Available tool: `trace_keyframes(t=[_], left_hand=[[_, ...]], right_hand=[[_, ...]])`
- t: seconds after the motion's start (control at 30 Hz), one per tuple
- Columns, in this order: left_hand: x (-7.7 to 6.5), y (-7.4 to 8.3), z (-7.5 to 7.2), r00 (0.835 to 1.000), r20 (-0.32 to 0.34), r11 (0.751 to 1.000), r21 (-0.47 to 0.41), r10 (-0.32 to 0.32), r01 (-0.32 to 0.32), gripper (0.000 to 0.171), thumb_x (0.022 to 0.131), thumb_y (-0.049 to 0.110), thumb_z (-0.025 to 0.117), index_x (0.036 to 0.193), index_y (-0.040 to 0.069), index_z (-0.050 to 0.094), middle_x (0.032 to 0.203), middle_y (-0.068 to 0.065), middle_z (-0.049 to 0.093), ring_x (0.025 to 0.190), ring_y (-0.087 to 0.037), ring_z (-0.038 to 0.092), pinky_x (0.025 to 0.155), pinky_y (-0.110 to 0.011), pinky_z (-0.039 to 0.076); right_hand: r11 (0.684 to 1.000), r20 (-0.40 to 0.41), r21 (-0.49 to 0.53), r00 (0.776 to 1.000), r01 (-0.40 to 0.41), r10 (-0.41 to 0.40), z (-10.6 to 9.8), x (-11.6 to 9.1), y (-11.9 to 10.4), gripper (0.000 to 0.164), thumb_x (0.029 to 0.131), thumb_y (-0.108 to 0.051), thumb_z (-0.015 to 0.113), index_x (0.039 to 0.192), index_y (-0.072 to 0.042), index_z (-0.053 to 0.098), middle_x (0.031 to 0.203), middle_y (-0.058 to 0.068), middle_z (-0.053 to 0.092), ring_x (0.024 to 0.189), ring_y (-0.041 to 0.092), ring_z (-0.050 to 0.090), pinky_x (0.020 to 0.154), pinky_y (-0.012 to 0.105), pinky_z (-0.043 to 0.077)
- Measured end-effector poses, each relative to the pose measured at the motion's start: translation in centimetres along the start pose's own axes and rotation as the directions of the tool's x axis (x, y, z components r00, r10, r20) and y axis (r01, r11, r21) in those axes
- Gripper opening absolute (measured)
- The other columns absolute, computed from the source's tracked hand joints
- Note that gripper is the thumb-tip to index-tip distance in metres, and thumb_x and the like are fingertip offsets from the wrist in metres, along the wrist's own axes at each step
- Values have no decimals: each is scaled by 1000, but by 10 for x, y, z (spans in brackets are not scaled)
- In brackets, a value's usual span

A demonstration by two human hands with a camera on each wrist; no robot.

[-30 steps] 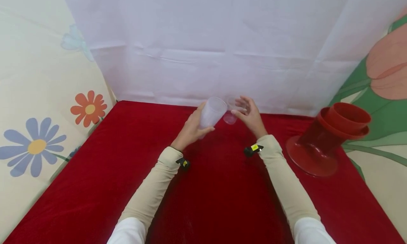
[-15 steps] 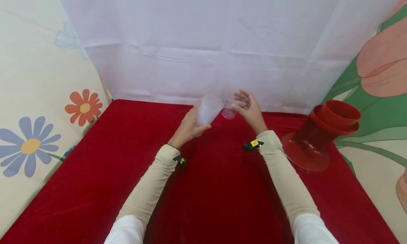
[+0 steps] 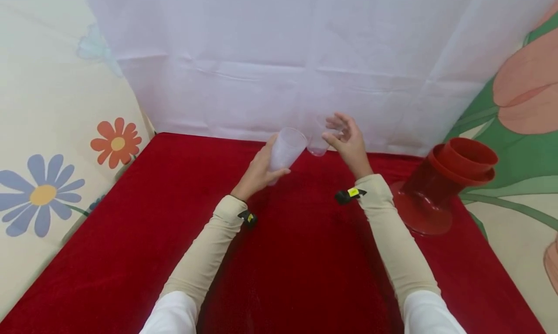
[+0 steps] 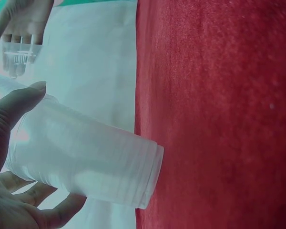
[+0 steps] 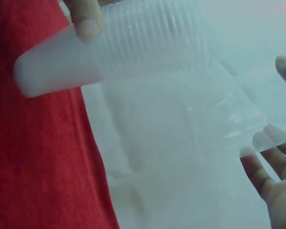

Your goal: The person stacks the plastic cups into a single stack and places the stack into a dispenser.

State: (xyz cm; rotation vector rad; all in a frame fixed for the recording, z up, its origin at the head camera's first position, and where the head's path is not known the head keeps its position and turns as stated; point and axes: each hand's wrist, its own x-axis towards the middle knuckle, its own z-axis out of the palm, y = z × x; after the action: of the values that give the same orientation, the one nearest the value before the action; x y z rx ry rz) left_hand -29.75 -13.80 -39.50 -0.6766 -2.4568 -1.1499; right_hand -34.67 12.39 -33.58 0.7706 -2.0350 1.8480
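A stack of nested clear plastic cups [image 3: 288, 149] is gripped by my left hand [image 3: 256, 173] and tilts with its rims up and to the right. In the left wrist view the thumb lies across one side of the stack [image 4: 93, 152], with fingers round the other. To its right, my right hand [image 3: 352, 147] holds a single clear plastic cup [image 3: 317, 144] between thumb and fingers. This cup is beside the stack's rim end, over the far edge of the table. The right wrist view shows the see-through cup [image 5: 224, 121] faintly, fingertips at its wall.
A red cloth [image 3: 296, 256] covers the table. On the right stands a dark red vessel [image 3: 436, 184] with a wide round base and a red rimmed top. A white sheet [image 3: 261, 48] hangs behind, and flowered cloths [image 3: 52, 106] flank the table.
My right hand has moved up and slightly away with the single cup. The left hand keeps its grip on the stack, nearly still. The head view has shifted a little.
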Motion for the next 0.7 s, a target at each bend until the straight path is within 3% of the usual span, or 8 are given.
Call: trace_keyframes(t=[0.17,0.43,0.7], left_hand=[[2,1,2,1000,-3,999,-30,22,-22,99,85,19,82,159,7,17,148,-20,43,125,-33,47,101,-52,41],[2,1,2,1000,3,1000,-19,4,-3,99,85,20,81,159,9,17,147,-20,44,124,-33,48,99,-52,43],[1,1,-1,1000,6,1000,-21,-12,12,99,86,19,81,160,9,16,149,-19,42,126,-33,46,100,-53,43]], right_hand=[[999,-25,18,999,29,-28,-1,2,-3,59,90,-7,73,143,-2,47,135,24,57,119,25,57,93,27,47],[996,-40,30,996,80,-79,4,5,-12,58,90,-5,72,143,0,47,134,24,58,117,24,57,89,27,48],[989,-84,83,990,121,-114,6,9,-18,59,89,-13,75,141,-1,49,132,23,59,119,25,58,89,26,48]])
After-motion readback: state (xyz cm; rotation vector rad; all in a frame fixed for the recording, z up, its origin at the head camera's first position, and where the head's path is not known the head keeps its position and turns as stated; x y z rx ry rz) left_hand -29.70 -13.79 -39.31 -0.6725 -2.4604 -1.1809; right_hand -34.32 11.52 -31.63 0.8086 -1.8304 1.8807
